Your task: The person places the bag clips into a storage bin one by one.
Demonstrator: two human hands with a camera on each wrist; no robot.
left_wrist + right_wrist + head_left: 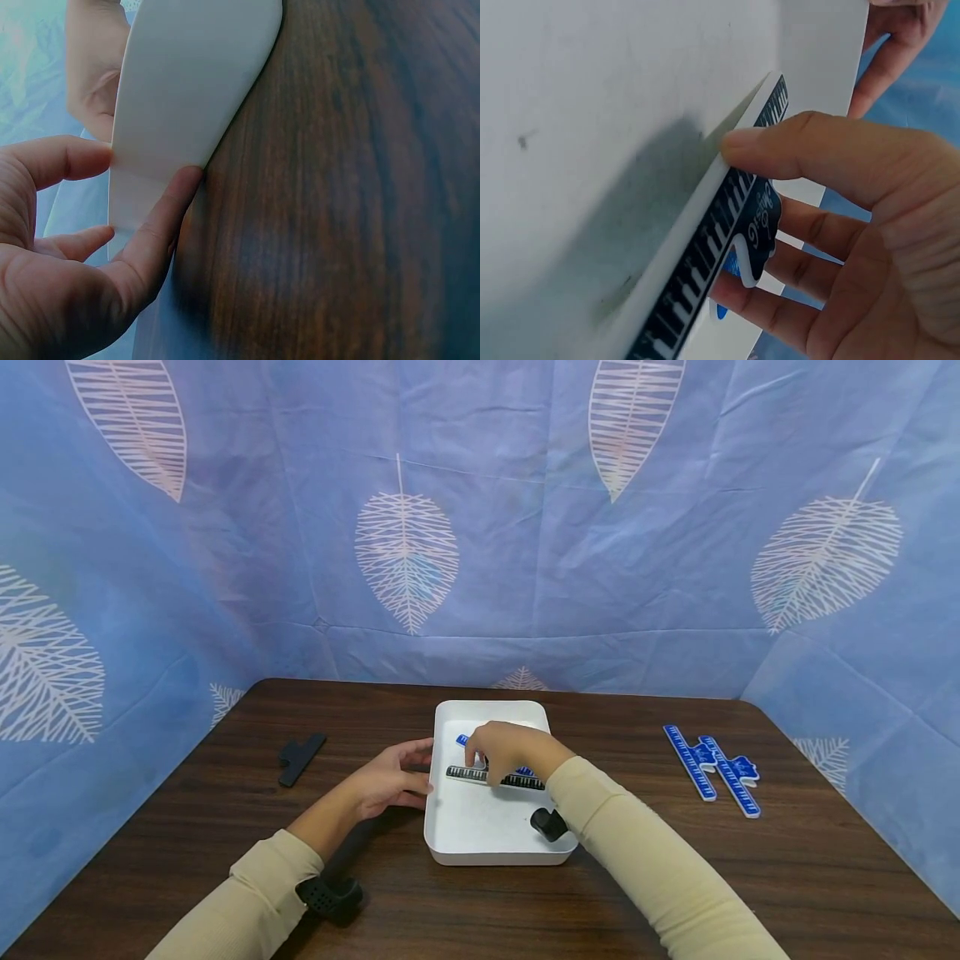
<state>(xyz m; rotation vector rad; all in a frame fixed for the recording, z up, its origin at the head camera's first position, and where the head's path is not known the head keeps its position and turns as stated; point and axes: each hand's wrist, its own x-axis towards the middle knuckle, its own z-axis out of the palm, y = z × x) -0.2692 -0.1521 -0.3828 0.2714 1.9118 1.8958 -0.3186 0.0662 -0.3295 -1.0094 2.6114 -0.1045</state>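
My right hand (pixel 516 748) is over the white tray (pixel 480 835) and holds a black piano-key clip (pixel 522 781) between thumb and fingers. In the right wrist view the thumb presses on the long keyboard-printed strip of this clip (pixel 705 251), with the other fingers by its handle. Beneath it, partly hidden by the hand, lies a blue clip (pixel 461 740) in the tray. My left hand (pixel 386 781) touches the tray's left side. Seen from the left wrist, its fairly straight fingers rest against the tray's outer wall (pixel 176 97).
On the table at left lies a black clip (pixel 302 759). Two blue clips (pixel 690 763) with keyboard or ruler-like markings lie side by side at right. A blue leaf-patterned cloth (pixel 495 552) hangs behind the dark wooden table (pixel 390 902).
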